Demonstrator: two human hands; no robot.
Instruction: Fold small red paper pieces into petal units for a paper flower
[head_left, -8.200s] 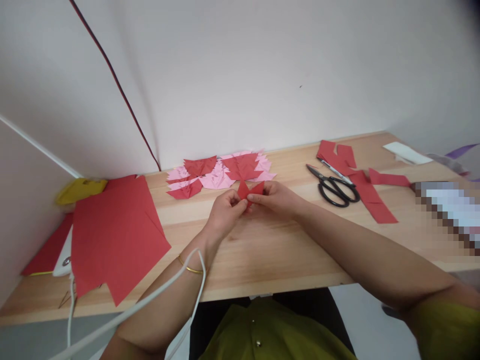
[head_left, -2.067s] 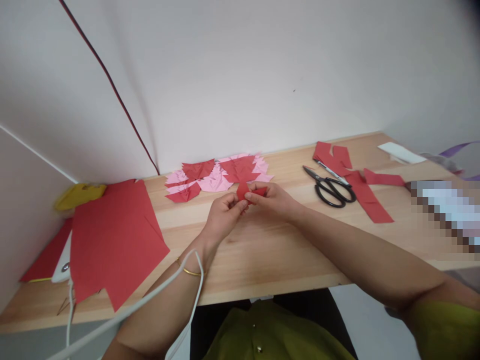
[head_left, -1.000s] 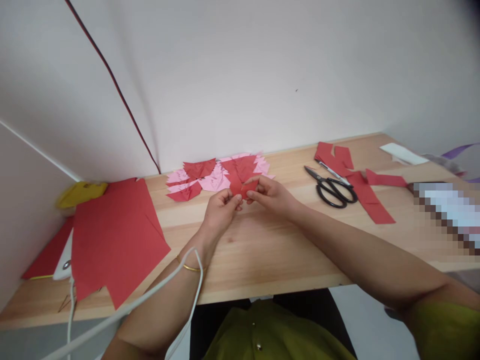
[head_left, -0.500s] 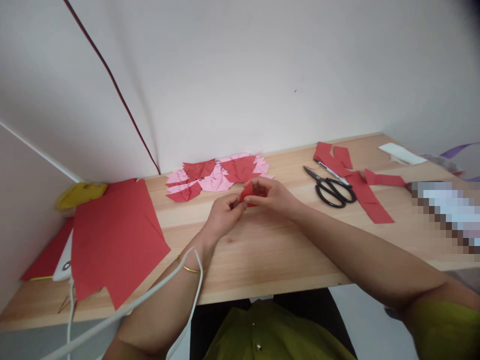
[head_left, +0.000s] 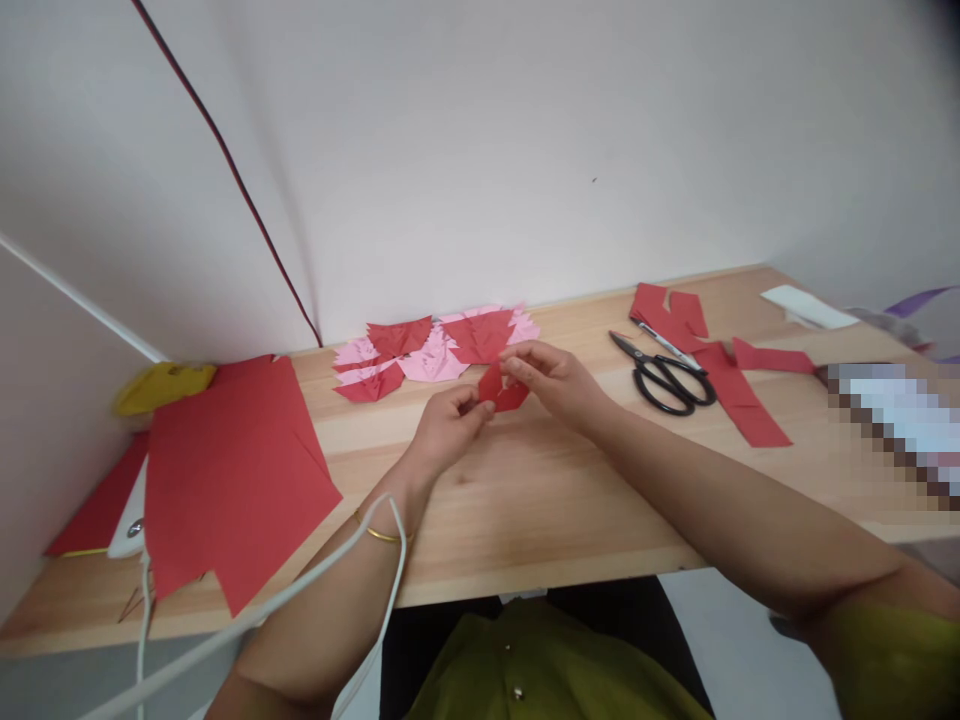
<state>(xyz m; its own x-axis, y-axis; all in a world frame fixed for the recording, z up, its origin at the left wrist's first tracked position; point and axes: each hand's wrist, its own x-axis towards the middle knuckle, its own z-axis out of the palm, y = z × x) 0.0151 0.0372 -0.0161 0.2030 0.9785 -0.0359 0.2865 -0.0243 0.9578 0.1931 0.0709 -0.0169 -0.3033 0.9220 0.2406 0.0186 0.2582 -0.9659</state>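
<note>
The left hand [head_left: 451, 428] and right hand [head_left: 553, 382] pinch the folded red paper [head_left: 490, 384] between them; uneven pulling could tear it or skew its creases.

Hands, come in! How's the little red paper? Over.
Left hand: pinching folded red paper. Right hand: at its upper edge. Scissors: lying aside, not in the way.

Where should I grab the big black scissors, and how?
I'd take the scissors by their black handle loops, coming down from the front, the person's side. They lie flat, with the handles turned toward the near right and the pointed blades aimed away to the far left. A pen lies along the far side, so the front looks easier.
</note>
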